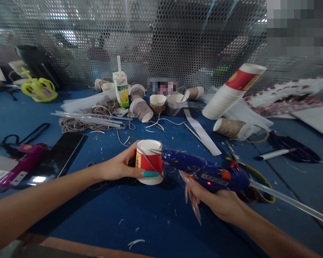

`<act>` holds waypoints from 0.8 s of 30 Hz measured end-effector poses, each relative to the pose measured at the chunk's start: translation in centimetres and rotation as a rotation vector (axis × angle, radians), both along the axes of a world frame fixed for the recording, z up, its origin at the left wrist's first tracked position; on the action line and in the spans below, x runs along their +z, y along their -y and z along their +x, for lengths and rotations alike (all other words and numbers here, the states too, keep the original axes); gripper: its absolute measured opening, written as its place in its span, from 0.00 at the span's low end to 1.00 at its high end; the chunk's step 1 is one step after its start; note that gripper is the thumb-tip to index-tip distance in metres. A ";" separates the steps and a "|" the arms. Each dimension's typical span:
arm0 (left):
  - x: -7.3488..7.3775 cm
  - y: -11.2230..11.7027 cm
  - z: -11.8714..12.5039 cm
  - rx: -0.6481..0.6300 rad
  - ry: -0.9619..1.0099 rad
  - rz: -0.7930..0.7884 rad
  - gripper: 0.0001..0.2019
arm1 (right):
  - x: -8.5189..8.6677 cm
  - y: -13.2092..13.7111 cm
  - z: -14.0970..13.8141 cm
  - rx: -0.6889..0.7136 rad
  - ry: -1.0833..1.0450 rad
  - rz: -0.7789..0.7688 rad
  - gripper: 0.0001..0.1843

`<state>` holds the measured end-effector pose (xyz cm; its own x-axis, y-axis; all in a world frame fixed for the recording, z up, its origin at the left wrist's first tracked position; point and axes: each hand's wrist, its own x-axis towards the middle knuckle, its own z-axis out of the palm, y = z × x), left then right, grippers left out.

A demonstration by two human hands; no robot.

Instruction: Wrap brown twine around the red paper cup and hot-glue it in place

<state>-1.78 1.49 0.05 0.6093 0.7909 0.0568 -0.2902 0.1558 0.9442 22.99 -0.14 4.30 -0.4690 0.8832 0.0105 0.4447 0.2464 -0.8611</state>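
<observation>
My left hand [126,163] is closed around a red and white paper cup [148,181], with the thumb across its front. A thin grey cord [148,160] runs over the cup's side from near the rim down toward the base. In my right hand [204,193] is a blue hot glue gun [196,165] with a small red light glowing. A long clear glue stick [293,202] sticks out of its back end. The gun's metal nozzle [154,151] points left at the upper part of the cup; whether it touches cannot be made out.
Behind the cup lie a tangle of grey cord [88,118], clear glue sticks [88,120] and several cord-wrapped cups [141,109]. A drink carton [121,91] and a tilted stack of paper cups [223,98] stand farther back. Scissors [261,182] lie right, a phone [61,157] left.
</observation>
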 end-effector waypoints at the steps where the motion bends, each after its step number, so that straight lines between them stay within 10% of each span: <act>1: 0.0 0.0 0.0 0.002 -0.002 0.001 0.28 | -0.1 0.0 0.0 0.000 0.007 -0.002 0.26; 24: 0.2 0.1 -0.2 0.009 0.066 -0.105 0.29 | 0.5 0.0 -0.1 0.011 0.117 0.097 0.21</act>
<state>-1.94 1.42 0.23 0.5995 0.8002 0.0129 -0.3531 0.2500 0.9016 22.92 -0.13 4.80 -0.4816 0.8755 0.0403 0.5375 0.3314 -0.7754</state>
